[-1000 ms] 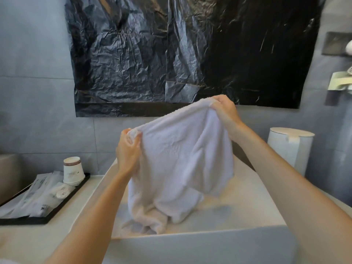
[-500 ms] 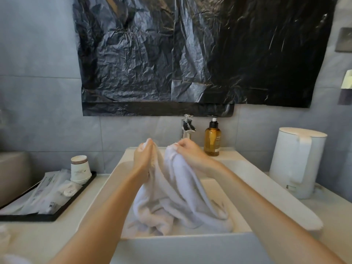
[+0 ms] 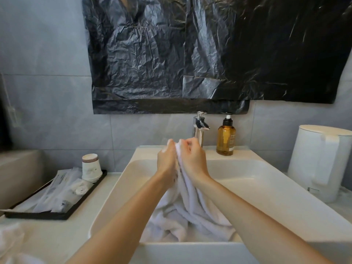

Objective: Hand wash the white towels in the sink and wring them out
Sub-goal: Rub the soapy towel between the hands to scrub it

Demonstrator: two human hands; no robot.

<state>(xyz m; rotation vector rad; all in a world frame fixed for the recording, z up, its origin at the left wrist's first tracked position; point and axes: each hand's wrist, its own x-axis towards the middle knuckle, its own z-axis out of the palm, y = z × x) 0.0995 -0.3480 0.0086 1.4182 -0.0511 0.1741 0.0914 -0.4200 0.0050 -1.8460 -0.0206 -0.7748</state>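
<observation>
A white towel [image 3: 190, 212] hangs from both hands into the white rectangular sink [image 3: 257, 180], its lower part bunched on the basin floor. My left hand [image 3: 166, 159] and my right hand [image 3: 192, 157] are pressed close together above the basin, each gripping the towel's gathered top edge between them. A chrome faucet [image 3: 200, 128] stands behind the hands; no water is visibly running. Another piece of white cloth [image 3: 9, 242] lies blurred at the bottom left corner on the counter.
An amber soap pump bottle [image 3: 226, 139] stands on the sink's back ledge. A white kettle [image 3: 322, 162] sits at the right. A black tray [image 3: 57, 214] with wrapped toiletries and stacked paper cups [image 3: 90, 167] lies on the left counter. Black plastic sheeting [image 3: 190, 54] covers the wall above.
The towel was held spread wide and high; both hands have come together and lowered, gathering its top edge, and the towel now sags into the basin.
</observation>
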